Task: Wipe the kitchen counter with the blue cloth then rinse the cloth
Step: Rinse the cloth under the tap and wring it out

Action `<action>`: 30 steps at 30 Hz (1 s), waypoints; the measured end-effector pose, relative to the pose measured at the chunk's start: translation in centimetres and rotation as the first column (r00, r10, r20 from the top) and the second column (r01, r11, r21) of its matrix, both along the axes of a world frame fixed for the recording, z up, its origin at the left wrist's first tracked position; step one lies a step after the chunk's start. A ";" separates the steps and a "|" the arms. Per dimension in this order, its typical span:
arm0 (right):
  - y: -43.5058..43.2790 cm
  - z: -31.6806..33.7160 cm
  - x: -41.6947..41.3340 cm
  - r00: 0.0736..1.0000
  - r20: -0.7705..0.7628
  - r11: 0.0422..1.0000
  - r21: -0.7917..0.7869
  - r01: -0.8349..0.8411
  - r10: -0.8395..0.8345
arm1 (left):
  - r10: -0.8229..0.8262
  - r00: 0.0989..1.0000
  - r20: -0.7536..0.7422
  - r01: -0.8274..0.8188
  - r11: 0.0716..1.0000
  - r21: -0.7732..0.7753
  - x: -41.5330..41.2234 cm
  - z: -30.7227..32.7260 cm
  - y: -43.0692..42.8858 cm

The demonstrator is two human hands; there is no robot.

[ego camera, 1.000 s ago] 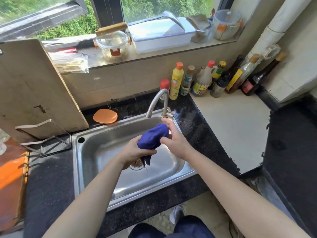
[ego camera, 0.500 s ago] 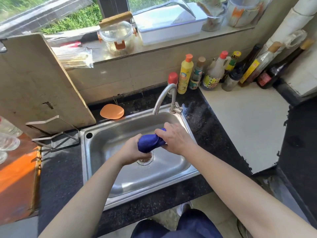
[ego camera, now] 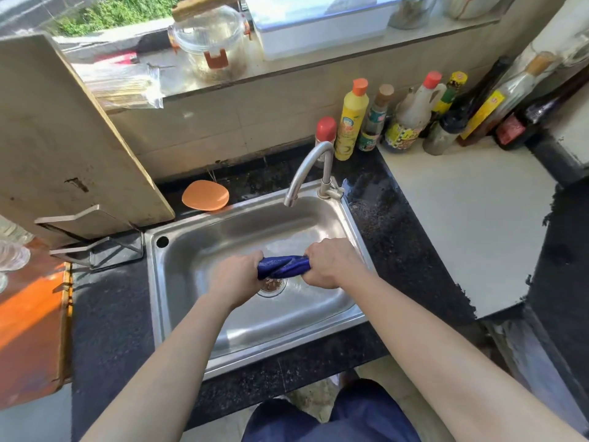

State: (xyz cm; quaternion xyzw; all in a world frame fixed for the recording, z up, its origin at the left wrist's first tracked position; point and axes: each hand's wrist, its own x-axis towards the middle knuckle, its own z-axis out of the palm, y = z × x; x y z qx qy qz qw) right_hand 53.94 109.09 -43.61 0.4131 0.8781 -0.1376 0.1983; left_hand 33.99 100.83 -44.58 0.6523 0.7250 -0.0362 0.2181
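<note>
Beige tiled wall (ego camera: pixel 223 122) is seen behind the bench (ego camera: pixel 108 314), w/ a stone window sill (ego camera: pixel 318 63) set above it. Green foliage is shown thru the window (ego camera: pixel 105 11) at top left. Strong sunlight is cast across sill, wall & the pale bench section (ego camera: pixel 462 212) at right; elsewhere the bench is dark speckled stone. A white pipe (ego camera: pixel 561 33) is fixed in the right corner. Floor (ego camera: pixel 312 400) is glimpsed below the bench edge.

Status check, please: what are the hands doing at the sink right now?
Left hand and right hand each grip one end of the blue cloth. Cloth twisted tight, above the sink drain. Nothing blocking.
</note>
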 end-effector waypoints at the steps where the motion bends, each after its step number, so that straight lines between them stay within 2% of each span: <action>1: 0.0 0.0 -0.1 1.000 -0.001 1.000 -0.026 0.006 -0.006 | 0.013 1.000 0.018 -0.013 1.000 -0.002 0.0 -0.1 0.0; 6: 0.6 0.5 -0.4 0.998 -0.061 0.997 -0.069 0.020 -0.024 | 0.113 0.981 0.158 -0.107 0.993 -0.049 -0.2 0.8 0.8; 10: 1.5 1.1 0.0 0.986 -0.163 0.996 -0.083 -0.037 0.023 | 0.162 0.951 0.265 -0.145 0.986 -0.082 -0.6 1.2 1.4; 13: 1.5 1.4 0.2 0.979 -0.205 0.994 -0.104 -0.017 -0.004 | 0.179 0.940 0.291 -0.165 0.984 -0.072 -0.1 1.9 1.4; 19: 1.0 1.3 0.0 0.982 -0.163 0.989 -0.130 0.071 -0.092 | 0.208 0.935 0.288 -0.187 0.977 -0.099 0.7 2.7 1.1; 22: 0.7 1.0 -0.1 0.974 -0.189 0.987 -0.129 0.101 -0.125 | 0.230 0.918 0.322 -0.213 0.973 -0.086 0.6 2.4 0.9; 25: 0.5 0.6 0.5 0.934 -0.314 0.973 -0.203 0.107 -0.169 | 0.261 0.828 0.496 -0.232 0.965 -0.120 0.3 2.7 0.5; 30: 0.0 -0.6 1.1 0.780 -0.566 0.937 -0.343 0.074 -0.269 | 0.375 0.564 0.736 -0.323 0.920 -0.221 1.4 4.4 -0.6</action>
